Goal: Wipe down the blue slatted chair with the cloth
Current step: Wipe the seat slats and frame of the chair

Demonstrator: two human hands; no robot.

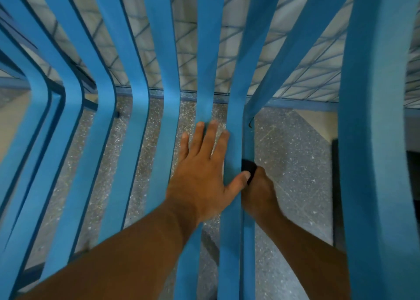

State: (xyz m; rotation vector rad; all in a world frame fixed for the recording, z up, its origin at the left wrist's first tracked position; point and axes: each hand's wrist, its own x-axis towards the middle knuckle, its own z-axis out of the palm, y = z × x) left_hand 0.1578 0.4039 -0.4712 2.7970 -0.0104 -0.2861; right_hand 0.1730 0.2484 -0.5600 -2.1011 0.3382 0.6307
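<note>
The blue slatted chair (141,118) fills the view, its long bent slats running from top to bottom. My left hand (202,174) lies flat and open on two slats near the middle, fingers spread, thumb hooked round the right-hand slat. Below and to the right of that slat, my right hand (259,193) is closed on a dark cloth (248,166), which presses against the slat's side edge. Only a small dark corner of the cloth shows; the rest is hidden in the fist and behind the slat.
A wide blue armrest or side piece (375,140) of the chair stands at the right. Speckled grey floor (293,152) shows through the gaps. A tiled wall with a blue skirting strip (302,104) runs behind.
</note>
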